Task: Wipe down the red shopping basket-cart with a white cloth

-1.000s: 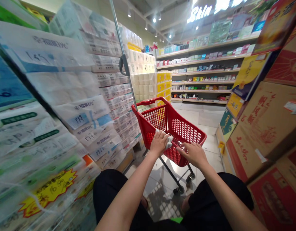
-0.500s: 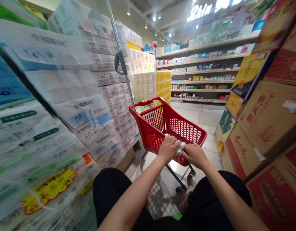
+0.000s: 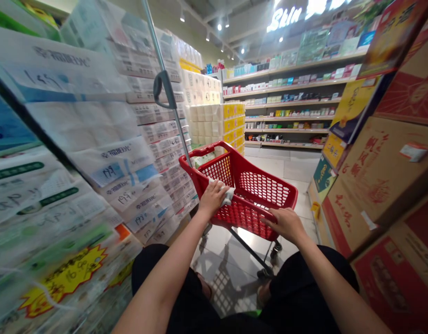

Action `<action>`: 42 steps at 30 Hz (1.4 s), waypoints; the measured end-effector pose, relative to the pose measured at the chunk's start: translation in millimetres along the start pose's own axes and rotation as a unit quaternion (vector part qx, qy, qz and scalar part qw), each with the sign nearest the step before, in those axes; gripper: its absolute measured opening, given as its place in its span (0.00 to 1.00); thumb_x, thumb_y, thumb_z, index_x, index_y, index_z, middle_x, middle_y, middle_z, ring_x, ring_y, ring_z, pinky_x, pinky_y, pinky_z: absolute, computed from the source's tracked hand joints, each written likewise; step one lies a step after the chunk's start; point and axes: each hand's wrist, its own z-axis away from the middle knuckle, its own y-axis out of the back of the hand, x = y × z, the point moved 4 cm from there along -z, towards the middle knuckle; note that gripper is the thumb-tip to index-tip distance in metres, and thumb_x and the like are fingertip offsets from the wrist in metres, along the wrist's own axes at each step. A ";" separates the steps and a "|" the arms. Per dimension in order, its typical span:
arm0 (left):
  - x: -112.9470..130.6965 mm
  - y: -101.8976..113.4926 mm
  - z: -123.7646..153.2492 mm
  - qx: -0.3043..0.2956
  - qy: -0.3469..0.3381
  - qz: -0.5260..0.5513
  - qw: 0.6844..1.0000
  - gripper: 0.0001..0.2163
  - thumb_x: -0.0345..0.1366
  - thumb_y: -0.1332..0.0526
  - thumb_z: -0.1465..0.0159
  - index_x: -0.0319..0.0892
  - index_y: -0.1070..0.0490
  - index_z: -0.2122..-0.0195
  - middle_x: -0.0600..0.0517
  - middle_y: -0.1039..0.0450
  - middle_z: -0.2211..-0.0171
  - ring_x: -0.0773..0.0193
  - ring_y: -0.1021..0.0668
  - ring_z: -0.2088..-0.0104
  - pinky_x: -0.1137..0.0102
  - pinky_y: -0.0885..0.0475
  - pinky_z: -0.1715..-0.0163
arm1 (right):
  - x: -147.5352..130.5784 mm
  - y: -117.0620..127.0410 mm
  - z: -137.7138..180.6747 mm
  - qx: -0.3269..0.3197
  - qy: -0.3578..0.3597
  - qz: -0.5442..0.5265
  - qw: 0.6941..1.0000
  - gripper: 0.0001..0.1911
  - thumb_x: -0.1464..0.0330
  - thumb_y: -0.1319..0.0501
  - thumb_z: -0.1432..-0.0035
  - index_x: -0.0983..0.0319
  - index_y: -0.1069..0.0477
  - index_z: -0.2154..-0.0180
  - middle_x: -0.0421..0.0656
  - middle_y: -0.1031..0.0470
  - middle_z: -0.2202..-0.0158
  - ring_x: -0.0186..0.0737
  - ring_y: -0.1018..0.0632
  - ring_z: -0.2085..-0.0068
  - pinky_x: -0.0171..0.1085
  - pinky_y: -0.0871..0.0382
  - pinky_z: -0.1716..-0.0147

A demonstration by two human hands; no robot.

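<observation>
A red plastic shopping cart (image 3: 251,204) with a mesh basket stands in front of my knees. My left hand (image 3: 213,199) presses a crumpled white cloth (image 3: 229,196) against the near side rim, toward the cart's handle end. Its fingers lie bent over the cloth, partly hiding it. Farther right along the same rim, my right hand (image 3: 287,223) grips the edge, fingers over the top. A pale green package (image 3: 204,159) sits behind the flap near the handle.
Wrapped tissue packs (image 3: 119,171) are stacked high on my left. Cardboard boxes (image 3: 380,167) line the right side. A metal pole (image 3: 154,41) with a dark grip rises from the cart's handle end. Stocked shelves (image 3: 286,118) stand across the back.
My left hand has slid left along the rim with the white cloth, away from my right hand. The right hand has shifted slightly right and now holds the rim alone.
</observation>
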 end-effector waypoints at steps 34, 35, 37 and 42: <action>-30.3 29.6 18.5 0.026 0.062 -0.047 0.997 0.15 0.37 0.49 0.31 0.50 0.35 0.45 0.49 0.39 0.41 0.52 0.45 0.35 0.51 0.49 0.36 | 0.4 -9.7 -14.1 0.003 -0.004 -0.013 1.000 0.27 0.46 0.51 0.39 0.58 0.28 0.71 0.42 0.25 0.76 0.38 0.27 0.71 0.36 0.46 0.66; -21.4 27.3 18.4 0.030 0.069 -0.046 0.996 0.14 0.37 0.49 0.31 0.50 0.34 0.46 0.49 0.38 0.42 0.52 0.44 0.36 0.51 0.48 0.36 | -0.5 -9.6 -14.2 0.003 -0.005 -0.012 1.000 0.27 0.45 0.51 0.39 0.58 0.28 0.72 0.42 0.25 0.76 0.38 0.27 0.71 0.36 0.46 0.66; 1.2 20.3 18.3 0.033 0.069 -0.040 0.996 0.13 0.37 0.48 0.31 0.50 0.33 0.47 0.49 0.36 0.45 0.53 0.42 0.37 0.53 0.47 0.36 | -2.6 -9.5 -14.3 0.001 -0.004 -0.011 1.000 0.26 0.46 0.51 0.39 0.58 0.28 0.71 0.41 0.25 0.76 0.38 0.27 0.71 0.36 0.46 0.66; 70.0 2.4 16.9 0.038 0.052 0.000 0.998 0.13 0.39 0.46 0.32 0.51 0.33 0.48 0.48 0.33 0.52 0.54 0.35 0.44 0.52 0.46 0.37 | -9.6 -10.5 -14.1 0.002 0.005 -0.014 1.000 0.24 0.48 0.49 0.38 0.58 0.28 0.71 0.42 0.25 0.75 0.38 0.27 0.70 0.36 0.46 0.65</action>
